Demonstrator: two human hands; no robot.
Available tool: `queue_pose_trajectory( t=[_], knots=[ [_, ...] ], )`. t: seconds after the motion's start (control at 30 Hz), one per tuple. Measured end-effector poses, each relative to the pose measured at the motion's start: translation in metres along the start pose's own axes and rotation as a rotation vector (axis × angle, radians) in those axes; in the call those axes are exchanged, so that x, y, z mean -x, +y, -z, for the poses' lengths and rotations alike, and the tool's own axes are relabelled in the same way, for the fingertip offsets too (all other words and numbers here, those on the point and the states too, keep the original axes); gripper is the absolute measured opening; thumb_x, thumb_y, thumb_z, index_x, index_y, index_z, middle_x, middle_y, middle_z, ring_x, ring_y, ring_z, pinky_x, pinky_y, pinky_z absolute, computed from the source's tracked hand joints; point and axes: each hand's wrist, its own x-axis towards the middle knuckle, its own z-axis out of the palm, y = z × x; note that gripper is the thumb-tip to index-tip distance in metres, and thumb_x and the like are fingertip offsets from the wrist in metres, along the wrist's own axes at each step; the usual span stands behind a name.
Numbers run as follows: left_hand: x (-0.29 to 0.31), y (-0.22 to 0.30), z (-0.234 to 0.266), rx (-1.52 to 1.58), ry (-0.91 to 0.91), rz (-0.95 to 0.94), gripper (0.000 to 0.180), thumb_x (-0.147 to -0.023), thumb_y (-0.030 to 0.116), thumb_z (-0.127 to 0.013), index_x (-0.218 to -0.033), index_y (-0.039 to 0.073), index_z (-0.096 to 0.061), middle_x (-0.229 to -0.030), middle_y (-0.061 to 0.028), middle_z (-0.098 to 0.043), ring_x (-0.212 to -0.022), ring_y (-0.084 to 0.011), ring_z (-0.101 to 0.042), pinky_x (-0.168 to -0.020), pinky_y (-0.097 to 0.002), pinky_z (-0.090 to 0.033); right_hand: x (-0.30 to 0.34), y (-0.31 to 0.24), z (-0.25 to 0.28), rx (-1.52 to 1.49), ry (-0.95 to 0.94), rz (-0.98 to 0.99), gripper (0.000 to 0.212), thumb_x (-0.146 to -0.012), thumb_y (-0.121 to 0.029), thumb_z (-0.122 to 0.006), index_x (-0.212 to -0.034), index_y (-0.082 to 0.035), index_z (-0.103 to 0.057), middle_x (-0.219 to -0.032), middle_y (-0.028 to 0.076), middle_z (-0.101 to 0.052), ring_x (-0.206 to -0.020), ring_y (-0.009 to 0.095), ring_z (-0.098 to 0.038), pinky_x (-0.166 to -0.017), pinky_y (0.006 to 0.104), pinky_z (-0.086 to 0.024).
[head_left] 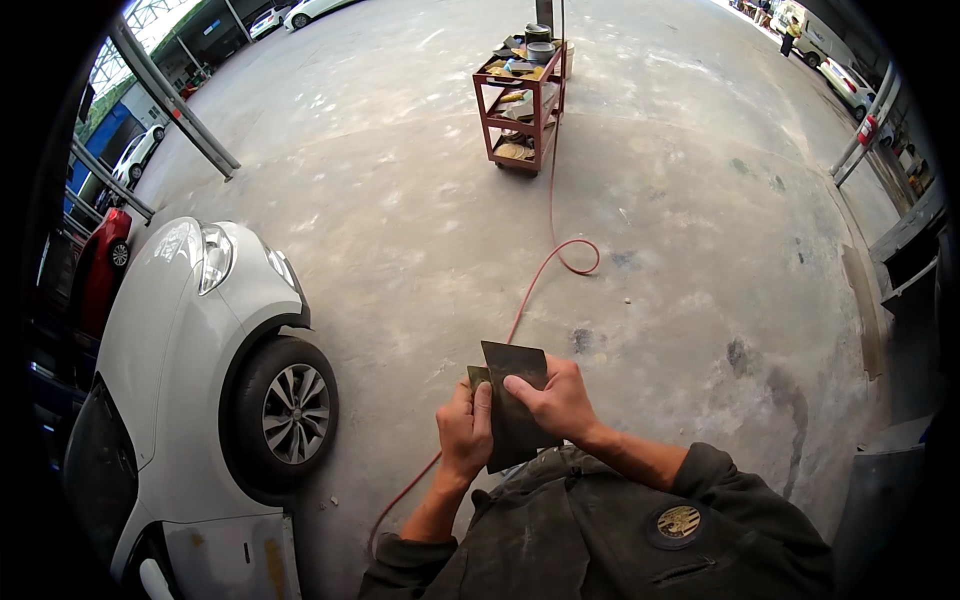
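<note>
Dark sheet (513, 425), thin and flat, is what I have near the lower middle of my head feed, held up above the concrete floor (680, 270) and just in front of the person's dark jacket (540, 530). From my remote seat I see the right hand (567, 400) gripping it by the right side: the thumb lies across the front face, in the upper half, and the other fingers are mostly hidden behind. Close by its left edge, the left hand (462, 435) has thumb and fingers pinched on a smaller dark piece (478, 374), whose top shows above that thumb. I cannot tell whether the two are joined. The larger sheet rises above the right thumb and reaches down below it, its lower end near the jacket. Well apart, to the left, I get a white car (190, 330) with its front wheel (295, 412); a red hose (524, 298) runs along the floor toward a loaded red trolley (515, 127).
</note>
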Motion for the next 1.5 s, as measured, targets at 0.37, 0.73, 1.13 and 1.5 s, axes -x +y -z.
queue_pose_trajectory(
  t=[0.37,0.73,1.13,1.5],
  knots=[
    [0.005,-0.016,0.022,-0.122,-0.234,-0.134,0.015,-0.094,0.009,-0.056,-0.102,-0.003,-0.062,-0.065,-0.0180,-0.060,-0.053,-0.0223,-0.059,-0.052,-0.0336,-0.045,-0.002,-0.010,-0.002,0.267,-0.204,0.164,0.019,-0.080,-0.010,-0.065,-0.094,0.002,-0.066,-0.073,0.021,-0.063,-0.065,0.033,-0.064,-0.061,0.0371,-0.049],
    [0.006,-0.005,0.013,0.008,-0.087,0.055,0.025,-0.099,0.010,-0.051,-0.117,-0.004,-0.060,-0.083,-0.0103,-0.069,-0.074,-0.0094,-0.062,-0.065,-0.0275,-0.050,-0.015,-0.017,-0.004,0.099,-0.088,0.035,0.019,-0.080,-0.013,-0.067,-0.087,0.005,-0.064,-0.069,0.016,-0.065,-0.058,0.020,-0.061,-0.056,0.0342,-0.048],
    [0.014,-0.014,0.017,0.051,-0.086,0.109,0.026,-0.096,0.013,-0.059,-0.115,-0.004,-0.063,-0.070,-0.0051,-0.065,-0.062,-0.0036,-0.051,-0.055,-0.0243,-0.043,-0.026,-0.005,-0.001,0.133,-0.256,0.030,0.016,-0.079,-0.005,-0.066,-0.092,0.003,-0.070,-0.080,0.008,-0.072,-0.070,0.013,-0.067,-0.064,0.0286,-0.053],
    [0.021,-0.003,0.003,-0.027,0.231,0.076,0.018,-0.093,0.012,-0.061,-0.105,-0.001,-0.065,-0.067,-0.0154,-0.060,-0.056,-0.0126,-0.055,-0.051,-0.0303,-0.044,-0.014,0.001,-0.010,0.018,-0.233,-0.135,0.015,-0.082,-0.003,-0.067,-0.094,0.004,-0.068,-0.081,0.005,-0.070,-0.070,0.010,-0.063,-0.062,0.0257,-0.052]
  ],
)
